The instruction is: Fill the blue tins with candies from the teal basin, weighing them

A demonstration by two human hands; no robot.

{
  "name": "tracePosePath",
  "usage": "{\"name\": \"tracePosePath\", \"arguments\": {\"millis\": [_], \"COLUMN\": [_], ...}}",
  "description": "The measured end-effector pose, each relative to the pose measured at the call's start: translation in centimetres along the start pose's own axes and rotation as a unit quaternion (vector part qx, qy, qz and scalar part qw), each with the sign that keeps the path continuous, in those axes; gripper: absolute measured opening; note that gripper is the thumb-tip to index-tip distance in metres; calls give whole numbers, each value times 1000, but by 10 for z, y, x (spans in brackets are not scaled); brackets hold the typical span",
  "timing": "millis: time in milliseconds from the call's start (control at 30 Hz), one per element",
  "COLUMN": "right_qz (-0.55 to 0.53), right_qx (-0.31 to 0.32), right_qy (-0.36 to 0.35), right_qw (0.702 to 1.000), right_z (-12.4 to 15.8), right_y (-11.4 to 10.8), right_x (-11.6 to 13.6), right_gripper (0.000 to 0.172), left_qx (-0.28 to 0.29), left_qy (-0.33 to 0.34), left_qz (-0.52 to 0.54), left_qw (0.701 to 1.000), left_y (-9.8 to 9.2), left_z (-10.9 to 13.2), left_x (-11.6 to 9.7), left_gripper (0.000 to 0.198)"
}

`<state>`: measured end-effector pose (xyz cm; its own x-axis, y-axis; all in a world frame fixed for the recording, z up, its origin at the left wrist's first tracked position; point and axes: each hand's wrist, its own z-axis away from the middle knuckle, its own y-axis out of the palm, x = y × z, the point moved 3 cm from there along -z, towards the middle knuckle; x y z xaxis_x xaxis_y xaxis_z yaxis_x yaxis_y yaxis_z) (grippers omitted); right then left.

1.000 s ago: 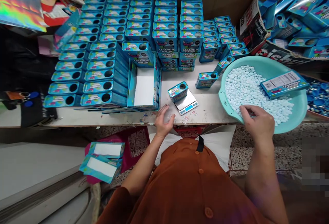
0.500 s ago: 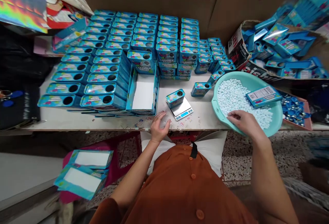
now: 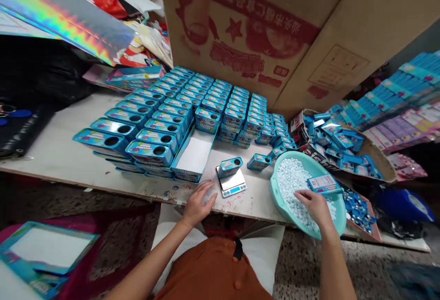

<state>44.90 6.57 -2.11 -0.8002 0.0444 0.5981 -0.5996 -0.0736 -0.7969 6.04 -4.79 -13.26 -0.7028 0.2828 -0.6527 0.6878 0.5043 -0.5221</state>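
My left hand [image 3: 198,204] rests on the table's front edge, fingers spread, holding nothing. Just right of it, a small digital scale [image 3: 232,184] carries an upright blue candy tin [image 3: 230,166] with a round hole in its top. My right hand [image 3: 314,204] reaches into a turquoise basin [image 3: 275,194] of small pale candies [image 3: 292,178]. Its fingers are pinched together at the candies, and whatever lies between them is hidden. Lying on the candies just beyond that hand is a blue box [image 3: 324,184]. Another blue tin [image 3: 259,162] stands between scale and basin.
Rows of blue tins [image 3: 156,137] fill the table's left and back, beside a display box [image 3: 194,153] with a white floor. Right of the basin are a carton of blue packs [image 3: 340,139] and a tray of blue caps [image 3: 359,208]. A large cardboard box [image 3: 240,29] stands behind.
The view has tilted up and turned. My right hand has moved from the basin's near rim farther in over the candies. My left hand stays beside the scale.
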Motion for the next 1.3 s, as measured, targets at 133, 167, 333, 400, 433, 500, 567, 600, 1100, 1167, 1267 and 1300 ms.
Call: {"name": "tracePosePath", "arguments": {"millis": [133,167,333,400,433,500,567,600,1100,1167,1267,1300], "right_qz": [-49,-74,-216,-218,-213,-204,-195,-185,-127,-123,-127,-130], "right_qx": [-72,-87,-84,-58,-50,-43,-33,-27,-90,-89,-107,-117], "right_qy": [-29,-40,-130,-183,-208,-246,-271,-281,-206,-210,-203,-195], "right_qw": [996,993,964,957,953,947,942,941,966,966,965,965], "right_z": [-8,-11,-29,-35,-38,-42,-44,-45,-10,-4,5,9], "right_y": [-1,2,46,68,79,97,111,117,56,55,50,48], "right_x": [30,43,125,154,166,182,189,191,128,119,102,95], "right_gripper": [36,35,30,26,23,21,19,19,27,26,27,28], "left_qx": [-3,-5,-9,-10,-11,-12,-11,-10,-4,16,22,23], "left_qy": [0,-1,-12,-18,-20,-21,-18,-16,55,60,49,41], "left_qz": [3,4,14,18,20,23,26,28,-35,-47,-76,-88], "left_qw": [1000,1000,1000,1000,1000,999,999,999,998,997,996,995], "left_y": [0,0,0,-1,-1,-3,-5,-7,-26,-19,-9,-7], "left_z": [0,0,0,1,1,2,4,6,-76,-79,-82,-84], "left_x": [1,1,3,4,4,3,1,-1,-60,-61,-59,-58], "left_gripper": [32,31,29,28,27,26,26,26,39,40,48,52]}}
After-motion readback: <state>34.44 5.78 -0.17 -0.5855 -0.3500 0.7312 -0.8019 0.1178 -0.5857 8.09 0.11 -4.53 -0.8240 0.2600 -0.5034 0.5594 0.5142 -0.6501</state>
